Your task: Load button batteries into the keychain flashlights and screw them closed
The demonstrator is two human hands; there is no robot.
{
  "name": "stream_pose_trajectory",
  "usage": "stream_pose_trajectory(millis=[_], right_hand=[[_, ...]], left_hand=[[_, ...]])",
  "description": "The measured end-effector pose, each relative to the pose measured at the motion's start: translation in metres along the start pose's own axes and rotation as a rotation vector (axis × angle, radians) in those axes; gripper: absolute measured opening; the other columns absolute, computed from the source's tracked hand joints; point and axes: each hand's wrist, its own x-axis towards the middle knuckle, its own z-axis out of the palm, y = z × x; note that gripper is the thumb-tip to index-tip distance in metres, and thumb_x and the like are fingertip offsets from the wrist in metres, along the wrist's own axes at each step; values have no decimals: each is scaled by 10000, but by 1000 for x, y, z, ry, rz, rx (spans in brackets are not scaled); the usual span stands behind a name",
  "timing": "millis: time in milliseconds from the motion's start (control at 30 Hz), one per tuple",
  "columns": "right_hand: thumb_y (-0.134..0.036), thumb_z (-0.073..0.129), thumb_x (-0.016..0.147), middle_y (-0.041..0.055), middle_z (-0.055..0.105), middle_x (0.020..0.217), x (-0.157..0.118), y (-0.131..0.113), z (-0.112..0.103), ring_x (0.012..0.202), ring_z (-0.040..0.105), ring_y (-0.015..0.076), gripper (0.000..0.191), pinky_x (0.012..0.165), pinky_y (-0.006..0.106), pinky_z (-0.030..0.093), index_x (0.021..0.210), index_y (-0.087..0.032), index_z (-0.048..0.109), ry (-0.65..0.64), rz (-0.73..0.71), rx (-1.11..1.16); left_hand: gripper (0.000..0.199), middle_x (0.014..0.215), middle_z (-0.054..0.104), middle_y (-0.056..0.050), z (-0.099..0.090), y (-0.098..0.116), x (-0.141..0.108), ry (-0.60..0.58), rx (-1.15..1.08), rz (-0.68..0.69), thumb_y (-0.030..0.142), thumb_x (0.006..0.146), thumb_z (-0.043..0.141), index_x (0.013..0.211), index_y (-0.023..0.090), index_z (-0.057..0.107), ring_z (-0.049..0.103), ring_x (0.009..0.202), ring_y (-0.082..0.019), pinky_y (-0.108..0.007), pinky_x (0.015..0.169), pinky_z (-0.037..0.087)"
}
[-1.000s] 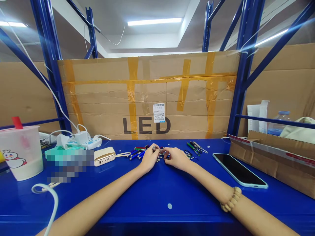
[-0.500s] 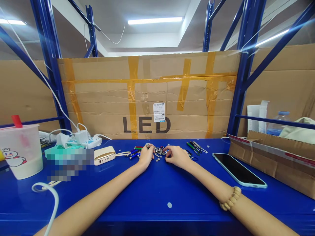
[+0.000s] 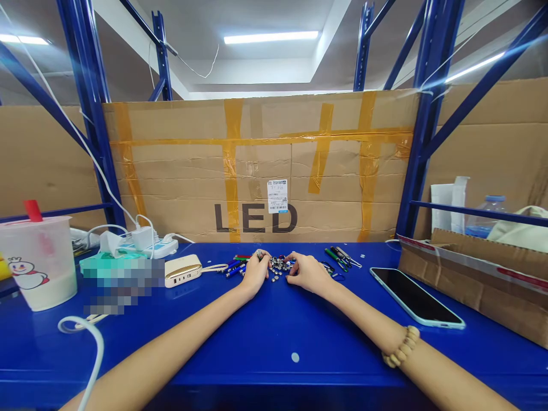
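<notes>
A small heap of shiny silver metal pieces [image 3: 277, 265] lies on the blue table between my hands. My left hand [image 3: 256, 273] is closed at the heap's left side, its fingers curled around a small silvery bit that is too small to name. On the heap's right side my right hand [image 3: 307, 273] bends down with thumb and fingertips together among the pieces; whatever they pinch is hidden. Blue, red and green pens [image 3: 235, 266] lie just left of my left hand. More green and silver pens [image 3: 342, 258] rest beyond my right hand, to the right.
A phone [image 3: 415, 297] and a long open cardboard box [image 3: 471, 285] are at the right. To the left stand a cream power bank [image 3: 182, 270], a power strip [image 3: 165, 248] with white cables and a plastic cup [image 3: 47, 274]. A taped cardboard sheet [image 3: 188, 177] closes off the back.
Both hands keep nearly the same place and pose beside the metal pieces. The whole view has shifted very slightly.
</notes>
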Motion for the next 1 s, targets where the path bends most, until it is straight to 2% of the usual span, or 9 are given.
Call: stream_pose_trajectory(millis=[167,333,533,800,1000], right_hand=[[-168,589,656,-31,689,765,0,0,1,778,616,159,388,567,229,350,1040,-218,563,-11,-12,7],[-242,619,721,-34,694,779,0,2,0,796,622,154,304,593,233,369,1021,-233,570,-34,-42,18],[-271,648,724,-31,696,806,0,2,-2,806,626,158,304,593,235,382,1018,-246,573,-53,-45,7],[-194,612,745,-40,692,880,1,2,0,807,619,148,259,592,235,375,995,-255,587,-44,-67,-26],[-303,643,726,-32,692,894,0,1,-2,841,616,172,242,592,244,383,963,-261,614,-55,-65,-41]], left_hand=[[53,557,470,71,0,2,-1,-1,2,0,148,765,411,733,174,445,384,345,-44,-179,388,278],[64,556,472,68,0,3,-2,-8,5,0,141,767,409,723,175,441,384,347,-45,-176,384,274],[78,544,463,71,1,4,-3,-13,7,-2,129,774,400,724,177,437,376,343,-43,-169,379,279],[85,545,465,72,2,4,-4,-13,13,10,122,774,404,720,176,442,372,346,-40,-165,375,271],[72,546,465,72,1,2,-3,-11,15,15,134,770,410,722,177,444,371,348,-42,-170,378,275]])
